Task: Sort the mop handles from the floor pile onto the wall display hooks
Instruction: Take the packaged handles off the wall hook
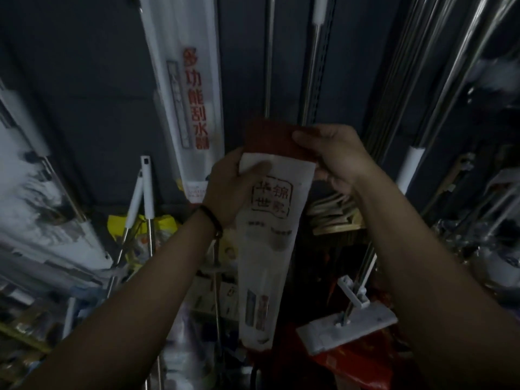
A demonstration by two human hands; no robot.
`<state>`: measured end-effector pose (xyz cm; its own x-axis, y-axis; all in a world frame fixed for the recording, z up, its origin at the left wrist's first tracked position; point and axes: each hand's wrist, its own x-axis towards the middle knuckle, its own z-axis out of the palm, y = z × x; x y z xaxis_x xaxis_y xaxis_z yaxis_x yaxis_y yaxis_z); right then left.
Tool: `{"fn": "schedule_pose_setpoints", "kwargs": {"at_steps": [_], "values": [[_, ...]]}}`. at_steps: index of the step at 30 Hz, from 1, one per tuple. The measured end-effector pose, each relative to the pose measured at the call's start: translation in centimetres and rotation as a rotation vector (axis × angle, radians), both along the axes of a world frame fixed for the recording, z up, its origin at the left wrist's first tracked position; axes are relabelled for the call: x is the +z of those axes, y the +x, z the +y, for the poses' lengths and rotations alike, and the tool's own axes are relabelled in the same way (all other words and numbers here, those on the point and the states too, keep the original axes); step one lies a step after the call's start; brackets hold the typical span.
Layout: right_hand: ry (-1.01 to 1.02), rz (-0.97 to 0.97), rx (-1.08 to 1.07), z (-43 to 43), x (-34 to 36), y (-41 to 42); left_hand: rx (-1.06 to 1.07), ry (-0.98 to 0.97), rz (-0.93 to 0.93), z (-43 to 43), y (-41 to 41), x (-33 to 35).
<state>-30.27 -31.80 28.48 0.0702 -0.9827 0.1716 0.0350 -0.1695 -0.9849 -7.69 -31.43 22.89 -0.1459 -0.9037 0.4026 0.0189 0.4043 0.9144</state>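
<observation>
I hold a long white packaged mop item with a dark red top flap and red printed characters upright in front of the dark wall panel. My left hand grips its upper left edge. My right hand pinches the red flap at the top right. The package's lower end hangs down to about knee height. On the wall hangs a similar white package with red lettering. Steel mop handles hang at the centre and right.
A white flat mop head on a pole leans at lower right over red packaging. White-gripped handles stand at left of centre beside yellow bags. Wooden hangers lie on a shelf. Wrapped goods crowd both sides.
</observation>
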Motion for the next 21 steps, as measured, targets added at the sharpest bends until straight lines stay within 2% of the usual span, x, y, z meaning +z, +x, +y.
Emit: {"fn": "schedule_pose_setpoints", "kwargs": {"at_steps": [4,9,14,21], "values": [[-0.088,0.036,-0.002,0.1,3.2,2.2,0.051,-0.083,0.052,0.1,1.2,3.6],[-0.331,0.092,-0.151,0.3,7.5,5.6,0.071,-0.221,-0.025,0.1,3.7,9.0],[-0.494,0.122,-0.215,0.0,15.8,9.9,0.148,-0.35,0.063,-1.7,7.8,18.6],[-0.553,0.25,-0.309,-1.0,23.8,12.5,0.218,-0.373,-0.048,-3.5,10.0,26.2]]}}
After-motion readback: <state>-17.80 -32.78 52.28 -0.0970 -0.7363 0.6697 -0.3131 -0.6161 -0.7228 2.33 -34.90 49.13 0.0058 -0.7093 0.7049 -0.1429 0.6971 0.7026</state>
